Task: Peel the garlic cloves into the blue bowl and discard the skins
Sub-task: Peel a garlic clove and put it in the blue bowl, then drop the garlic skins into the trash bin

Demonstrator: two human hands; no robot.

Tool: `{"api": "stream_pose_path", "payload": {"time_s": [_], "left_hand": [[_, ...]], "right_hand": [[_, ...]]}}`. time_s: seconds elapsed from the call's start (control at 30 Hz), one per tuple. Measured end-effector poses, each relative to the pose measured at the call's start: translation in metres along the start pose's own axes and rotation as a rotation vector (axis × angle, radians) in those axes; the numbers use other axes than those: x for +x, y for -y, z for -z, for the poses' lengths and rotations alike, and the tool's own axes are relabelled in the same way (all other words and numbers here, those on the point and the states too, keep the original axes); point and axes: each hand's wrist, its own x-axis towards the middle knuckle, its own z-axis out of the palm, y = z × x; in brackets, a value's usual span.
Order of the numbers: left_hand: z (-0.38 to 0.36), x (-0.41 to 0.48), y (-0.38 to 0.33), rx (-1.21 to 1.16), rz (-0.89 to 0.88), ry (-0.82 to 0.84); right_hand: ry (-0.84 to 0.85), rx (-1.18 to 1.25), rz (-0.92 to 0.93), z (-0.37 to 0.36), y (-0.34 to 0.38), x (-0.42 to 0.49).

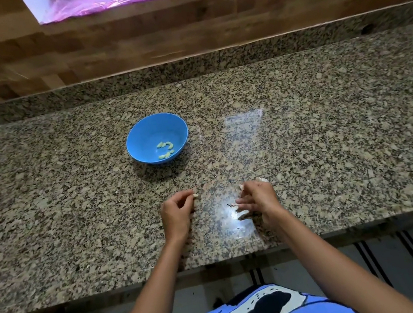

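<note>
hands apart: left hand (176,214) with a pinched garlic bit (195,196), right hand (258,198) of unclear grip, blue bowl (143,135) beyond.
</note>
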Motion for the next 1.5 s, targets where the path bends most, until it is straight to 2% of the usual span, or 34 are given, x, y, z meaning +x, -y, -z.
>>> {"api": "stream_pose_path", "payload": {"time_s": [0.07,0.13,0.2,0.27,0.3,0.37,0.57,0.7,0.83,0.9,0.93,0.97,1.0,1.07,1.1,1.17,1.23,1.4,1.5], "left_hand": [[-0.002,0.0,0.0,0.218,-0.129,-0.011],[-0.011,-0.002,-0.011,0.287,-0.249,-0.02],[-0.028,-0.005,-0.026,0.279,-0.338,0.124],[-0.045,-0.012,-0.035,0.291,-0.326,0.343],[-0.052,-0.016,-0.034,0.347,-0.328,0.432],[-0.058,-0.025,-0.025,0.523,-0.457,0.52],[-0.026,-0.034,0.008,0.642,-0.949,0.462],[-0.004,-0.037,0.017,0.656,-1.025,0.375],[0.0,-0.037,0.023,0.716,-0.877,0.305],[0.003,-0.042,0.012,0.73,-0.684,0.293],[0.007,-0.046,0.005,0.676,-0.517,0.274],[0.013,-0.051,-0.002,0.51,-0.281,0.241],[0.02,-0.053,-0.005,0.243,0.002,0.218],[0.041,-0.055,-0.002,-0.456,0.485,0.182],[0.054,-0.058,0.003,-0.775,0.619,0.119],[0.082,-0.073,0.021,-1.209,0.721,-0.096],[0.111,-0.099,0.038,-1.411,0.723,-0.309],[0.185,-0.181,0.097,-1.601,0.682,-0.804],[0.222,-0.232,0.131,-1.64,0.589,-1.091]], "right_hand": [[-0.028,-0.009,-0.002,0.005,0.001,0.0],[-0.054,-0.053,0.022,0.01,-0.002,-0.002],[-0.034,-0.068,0.055,0.014,-0.006,-0.004],[0.011,-0.068,0.083,0.018,-0.012,-0.007],[0.024,-0.061,0.092,0.02,-0.013,-0.009],[0.018,-0.018,0.101,0.023,-0.015,-0.011],[0.021,0.066,0.045,0.021,-0.021,-0.015],[0.055,0.114,-0.039,0.007,-0.021,-0.02],[0.094,0.137,-0.062,-0.007,-0.026,-0.024],[0.095,0.133,-0.045,-0.014,-0.032,-0.026],[0.108,0.123,-0.041,-0.019,-0.033,-0.028],[0.134,0.108,-0.043,-0.023,-0.034,-0.031],[0.171,0.086,-0.04,-0.028,-0.032,-0.035],[0.258,0.023,-0.001,-0.043,-0.03,-0.039],[0.302,-0.007,0.018,-0.053,-0.03,-0.04],[0.416,-0.059,0.037,-0.083,-0.035,-0.044],[0.566,-0.129,0.036,-0.12,-0.045,-0.056],[0.974,-0.329,-0.066,-0.226,-0.102,-0.12],[1.13,-0.479,-0.105,-0.276,-0.144,-0.165]]}}
